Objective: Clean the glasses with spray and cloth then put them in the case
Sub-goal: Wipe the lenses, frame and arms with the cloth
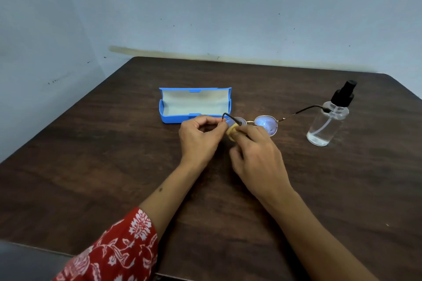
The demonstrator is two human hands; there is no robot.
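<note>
Currently mid-wipe: left hand pinches the glasses just right of the open case, right hand grips the cloth against one lens — casing remains, spray bottle standing beyond.

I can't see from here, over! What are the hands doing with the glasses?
Left hand pinches glasses at one lens. Right hand rubs yellow cloth on it. Case open behind, spray bottle at right. Nothing in the way.

Blue case, pale grey-green lining. Gold-rimmed glasses, bluish lens sheen, dark temple tips. Yellow cloth. Clear bottle, black sprayer. Dark brown table. Red sleeve, white floral print.
</note>
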